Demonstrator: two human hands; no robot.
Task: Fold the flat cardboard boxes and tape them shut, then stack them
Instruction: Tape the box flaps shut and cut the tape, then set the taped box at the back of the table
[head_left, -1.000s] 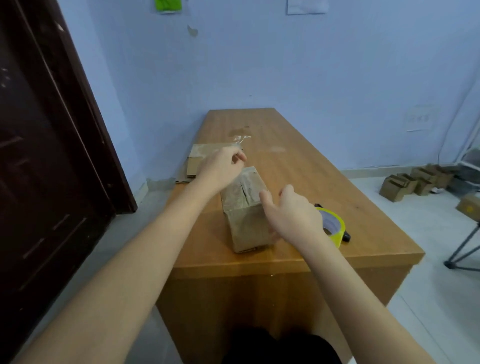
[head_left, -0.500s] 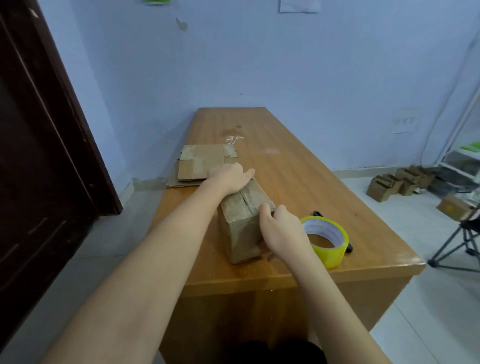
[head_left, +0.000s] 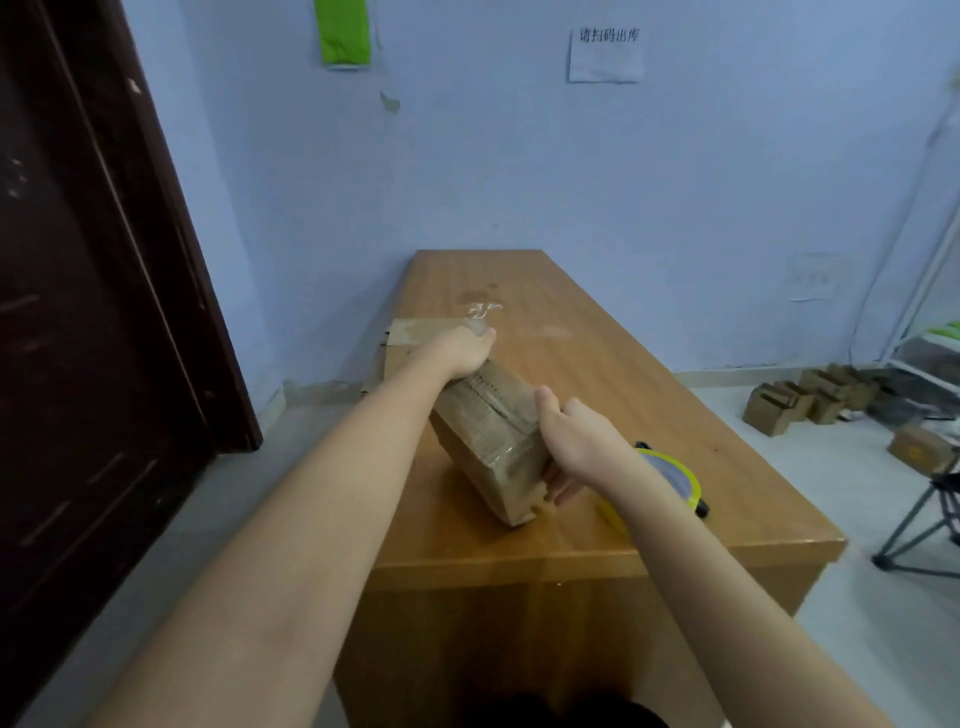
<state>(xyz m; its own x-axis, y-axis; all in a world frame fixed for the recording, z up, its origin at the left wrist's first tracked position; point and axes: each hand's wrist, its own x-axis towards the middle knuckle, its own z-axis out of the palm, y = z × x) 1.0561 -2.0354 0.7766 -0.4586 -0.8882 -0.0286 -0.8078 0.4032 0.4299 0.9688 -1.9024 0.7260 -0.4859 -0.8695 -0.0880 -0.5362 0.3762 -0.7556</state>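
A folded brown cardboard box (head_left: 491, 431) with clear tape along its top seam sits tilted on the wooden table (head_left: 613, 374), its right side raised. My left hand (head_left: 465, 349) grips the box's far end. My right hand (head_left: 569, 441) holds the near right side, thumb on top and fingers curled under the edge. Flat cardboard blanks (head_left: 402, 343) lie on the table just behind the left hand. A yellow tape roll (head_left: 670, 480) sits right of the box, partly hidden by my right forearm.
A dark door (head_left: 93, 291) stands at the left. Several folded boxes (head_left: 800, 402) sit on the floor at the right by a white rack (head_left: 930, 332). A folding stand's legs (head_left: 919, 525) are near the table's right corner. A scrap of clear tape (head_left: 483, 309) lies mid-table.
Both hands closed on the box, then tipped it up onto its left edge. The head camera lifted and now shows more of the wall.
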